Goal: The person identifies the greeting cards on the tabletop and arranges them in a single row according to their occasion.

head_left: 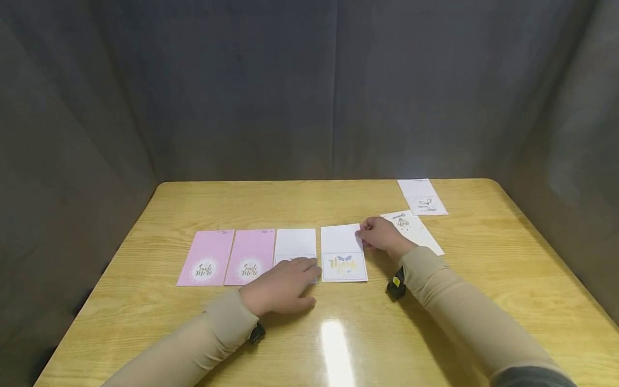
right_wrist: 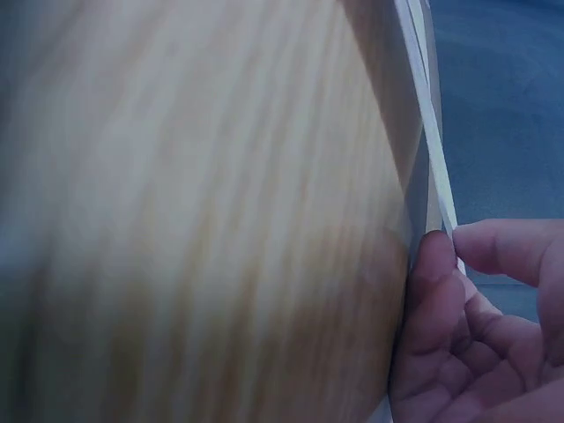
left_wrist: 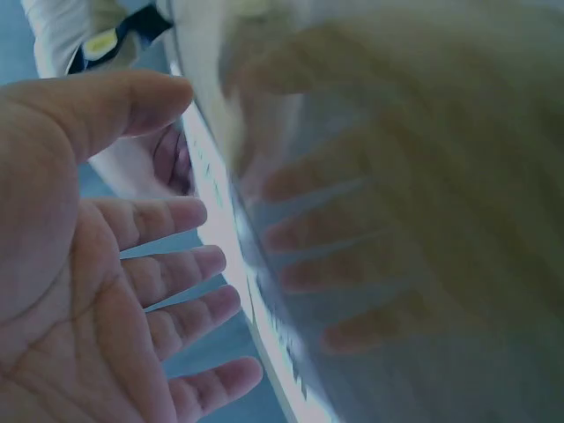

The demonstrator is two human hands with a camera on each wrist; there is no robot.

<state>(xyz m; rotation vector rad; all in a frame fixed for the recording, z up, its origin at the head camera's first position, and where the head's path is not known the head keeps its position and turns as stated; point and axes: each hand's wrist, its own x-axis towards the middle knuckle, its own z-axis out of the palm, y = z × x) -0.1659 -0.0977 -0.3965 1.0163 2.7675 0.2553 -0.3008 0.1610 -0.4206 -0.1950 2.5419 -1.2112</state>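
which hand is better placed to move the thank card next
Probably the right hand: it pinches the Thank card by its right edge, while the left hand holds nothing, reaching over the neighbouring white card.

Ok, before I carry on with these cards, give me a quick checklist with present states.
1. Right hand pinching the "Thank" card at its edge: ok.
2. Gap between "Thank" card and neighbouring white card: ok, narrow.
3. Neighbouring white card's print uncovered: not ok, the left hand hides much of it.
4. Left hand pressing that card, not hovering: cannot tell.
5. Pink cards' lettering readable: ok.
6. Card beyond right hand in the row: not ok, farther back, askew.
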